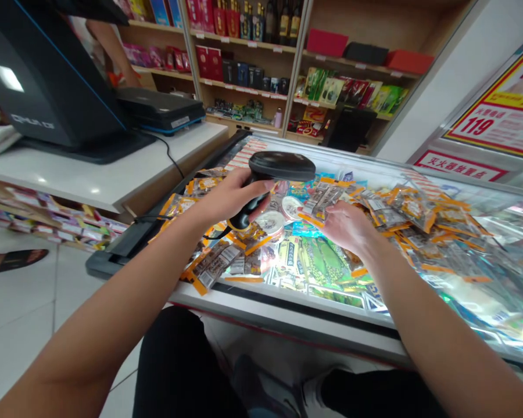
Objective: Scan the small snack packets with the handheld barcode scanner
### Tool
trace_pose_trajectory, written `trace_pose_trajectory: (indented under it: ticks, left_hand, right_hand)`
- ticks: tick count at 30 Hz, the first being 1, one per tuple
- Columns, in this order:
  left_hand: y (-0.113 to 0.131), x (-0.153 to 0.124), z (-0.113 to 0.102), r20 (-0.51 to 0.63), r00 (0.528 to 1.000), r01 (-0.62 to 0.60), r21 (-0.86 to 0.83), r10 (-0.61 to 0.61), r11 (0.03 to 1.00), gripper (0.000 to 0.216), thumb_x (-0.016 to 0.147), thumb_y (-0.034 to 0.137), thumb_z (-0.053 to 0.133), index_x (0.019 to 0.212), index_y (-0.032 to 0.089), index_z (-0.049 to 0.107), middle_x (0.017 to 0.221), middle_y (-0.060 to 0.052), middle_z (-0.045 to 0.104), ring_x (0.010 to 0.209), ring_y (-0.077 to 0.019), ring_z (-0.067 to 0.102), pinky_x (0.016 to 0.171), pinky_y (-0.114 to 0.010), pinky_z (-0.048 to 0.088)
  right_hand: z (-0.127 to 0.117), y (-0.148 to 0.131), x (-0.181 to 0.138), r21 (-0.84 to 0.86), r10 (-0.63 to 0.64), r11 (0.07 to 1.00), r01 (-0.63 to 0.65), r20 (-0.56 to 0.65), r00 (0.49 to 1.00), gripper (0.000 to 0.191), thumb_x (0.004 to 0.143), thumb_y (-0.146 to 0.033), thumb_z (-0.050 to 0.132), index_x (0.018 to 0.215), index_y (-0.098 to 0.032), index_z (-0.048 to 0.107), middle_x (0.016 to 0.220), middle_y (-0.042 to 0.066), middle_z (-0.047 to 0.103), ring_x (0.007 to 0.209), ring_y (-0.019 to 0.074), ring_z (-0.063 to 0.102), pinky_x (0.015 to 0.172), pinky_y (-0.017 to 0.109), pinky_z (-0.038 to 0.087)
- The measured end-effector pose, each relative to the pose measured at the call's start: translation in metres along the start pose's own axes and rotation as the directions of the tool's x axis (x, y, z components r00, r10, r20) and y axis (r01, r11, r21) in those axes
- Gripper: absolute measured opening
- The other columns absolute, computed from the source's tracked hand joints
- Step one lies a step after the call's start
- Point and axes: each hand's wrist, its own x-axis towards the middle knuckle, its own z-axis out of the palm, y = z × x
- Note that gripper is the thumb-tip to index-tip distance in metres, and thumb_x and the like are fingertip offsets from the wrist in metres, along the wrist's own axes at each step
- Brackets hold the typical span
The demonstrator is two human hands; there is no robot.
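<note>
My left hand (230, 196) is wrapped round the handle of a black barcode scanner (281, 167), its head pointing right over a glass-topped chest freezer (287, 316). A black cable runs from the scanner's base to the left. My right hand (346, 225) holds a clear snack packet with an orange edge (323, 200) just below the scanner's head. Several similar orange-trimmed packets (422, 217) lie spread over the freezer lid, with ice-cream tubs and wrappers visible beneath the glass.
A white counter (104, 180) at left carries a black till screen (39, 75) and a flat black device (161, 109). Wooden shelves (253, 64) of boxes and bottles stand behind. Another person's arm shows at upper left, a sandalled foot at far left. My legs are below.
</note>
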Motion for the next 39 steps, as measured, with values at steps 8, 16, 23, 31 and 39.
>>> trace_pose_trajectory:
  ticks: [8,16,23,31,39]
  left_hand:
    - [-0.009,0.002,0.0,0.024,0.994,0.105,0.122,-0.109,0.987,0.028,0.095,0.043,0.056,0.079,0.02,0.054,0.058,-0.001,0.061,0.043,-0.0116,0.054,0.043,-0.024,0.04]
    - [-0.013,0.003,-0.002,0.052,0.989,0.131,0.149,-0.14,0.98,0.027,0.093,0.044,0.059,0.08,0.021,0.054,0.057,0.0,0.061,0.043,-0.0124,0.055,0.042,-0.024,0.04]
    - [-0.008,0.004,0.0,0.033,0.991,0.124,0.126,-0.13,0.984,0.029,0.093,0.041,0.058,0.075,0.019,0.055,0.055,-0.001,0.06,0.04,-0.0118,0.052,0.042,-0.024,0.04]
    - [-0.009,0.008,-0.003,-0.141,0.988,0.069,0.02,-0.065,0.997,0.022,0.089,0.039,0.06,0.08,0.019,0.059,0.054,0.0,0.059,0.038,-0.0111,0.051,0.04,-0.023,0.039]
    - [-0.009,0.008,-0.004,-0.175,0.983,0.065,0.023,-0.06,0.998,0.024,0.09,0.039,0.06,0.077,0.019,0.054,0.055,0.001,0.058,0.039,-0.0104,0.051,0.042,-0.023,0.04]
  right_hand:
    - [-0.007,0.003,0.003,-0.08,0.017,0.997,-0.023,-0.073,0.997,0.043,0.067,-0.023,0.052,0.109,-0.023,0.062,0.112,0.008,0.072,0.11,0.0294,0.066,0.103,0.056,0.049]
    - [-0.01,0.01,0.005,-0.055,0.008,0.998,-0.015,-0.124,0.992,0.044,0.064,-0.018,0.054,0.107,-0.024,0.057,0.112,0.006,0.07,0.113,0.0274,0.064,0.112,0.056,0.042]
    - [-0.007,0.001,0.004,-0.083,-0.009,0.996,-0.004,-0.166,0.986,0.035,0.065,-0.019,0.057,0.099,-0.025,0.057,0.102,0.006,0.07,0.102,0.0268,0.066,0.102,0.054,0.05]
    - [-0.076,-0.059,-0.027,-0.864,-0.649,0.5,0.05,-0.336,0.683,0.045,0.087,-0.042,0.063,0.13,-0.03,0.063,0.115,0.008,0.071,0.092,0.0254,0.067,0.08,0.044,0.053]
    - [-0.152,-0.055,-0.053,-0.898,-0.51,0.053,-0.438,-0.401,0.761,0.033,0.077,-0.054,0.074,0.091,-0.025,0.076,0.096,0.018,0.07,0.107,0.0464,0.061,0.094,0.074,0.034]
